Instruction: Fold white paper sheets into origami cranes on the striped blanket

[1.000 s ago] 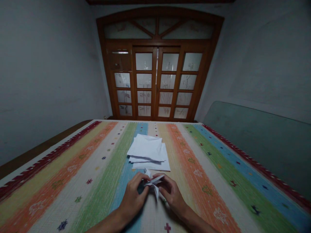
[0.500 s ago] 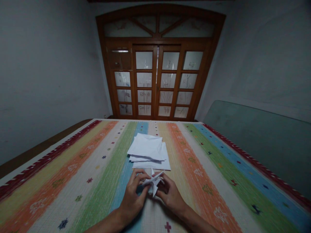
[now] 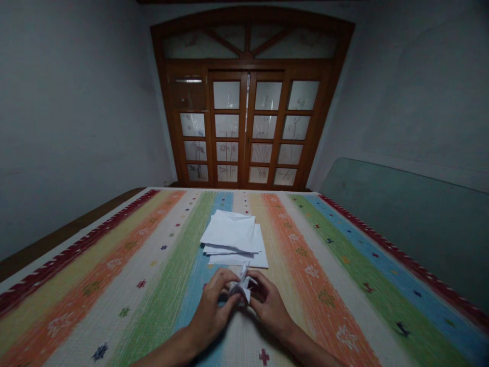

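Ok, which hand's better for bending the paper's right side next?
Probably the right hand: it sits at that side of the folded paper, while the left hand seems to pinch the opposite side.

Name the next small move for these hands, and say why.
Perhaps steady the folded white paper with the left hand and press its jutting flap with the right hand: the left thumb lies against the paper, while the flap sticks out toward the sheets, near the right fingers.

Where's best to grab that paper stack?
Probably grip the stack at its left edge, from the left, pinched top and bottom: paper edges lie closer together there, while the lowest sheet juts rightward. The left hand, right hand and folded paper crowd the near side.
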The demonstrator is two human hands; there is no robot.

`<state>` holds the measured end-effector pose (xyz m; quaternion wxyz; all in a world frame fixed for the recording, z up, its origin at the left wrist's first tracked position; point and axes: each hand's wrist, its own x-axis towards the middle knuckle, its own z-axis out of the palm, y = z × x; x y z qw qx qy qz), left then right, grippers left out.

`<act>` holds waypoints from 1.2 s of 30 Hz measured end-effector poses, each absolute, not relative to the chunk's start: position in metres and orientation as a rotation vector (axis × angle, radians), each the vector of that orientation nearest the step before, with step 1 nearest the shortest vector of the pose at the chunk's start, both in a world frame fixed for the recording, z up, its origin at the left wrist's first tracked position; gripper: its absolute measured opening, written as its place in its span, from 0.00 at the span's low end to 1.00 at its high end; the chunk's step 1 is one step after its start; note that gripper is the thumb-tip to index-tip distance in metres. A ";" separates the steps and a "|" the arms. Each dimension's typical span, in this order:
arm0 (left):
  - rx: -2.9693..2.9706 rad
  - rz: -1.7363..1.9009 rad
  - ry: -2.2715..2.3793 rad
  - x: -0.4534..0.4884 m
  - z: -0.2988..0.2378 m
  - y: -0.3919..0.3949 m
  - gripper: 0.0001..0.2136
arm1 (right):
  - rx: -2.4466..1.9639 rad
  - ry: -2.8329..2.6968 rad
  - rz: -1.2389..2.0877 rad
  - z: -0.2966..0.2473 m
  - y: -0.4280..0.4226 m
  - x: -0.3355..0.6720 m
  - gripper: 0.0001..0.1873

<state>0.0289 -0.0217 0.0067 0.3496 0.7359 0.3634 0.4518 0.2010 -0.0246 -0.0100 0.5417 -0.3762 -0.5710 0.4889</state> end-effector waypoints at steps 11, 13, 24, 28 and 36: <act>1.988 1.137 0.757 0.021 0.018 -0.021 0.09 | -0.943 -1.396 1.108 -0.015 -0.023 0.204 0.18; 1.996 1.169 0.807 0.021 0.019 -0.019 0.09 | -0.958 -1.434 1.082 -0.016 -0.023 0.204 0.18; 2.113 1.234 0.829 0.013 0.025 -0.013 0.12 | -1.019 -1.726 0.875 -0.011 -0.030 0.205 0.22; 2.250 1.094 0.758 0.012 0.024 -0.015 0.09 | -1.039 -1.699 0.899 -0.012 -0.028 0.206 0.21; 2.323 1.043 0.778 0.013 0.017 -0.011 0.13 | -1.071 -1.601 1.056 -0.019 -0.023 0.206 0.22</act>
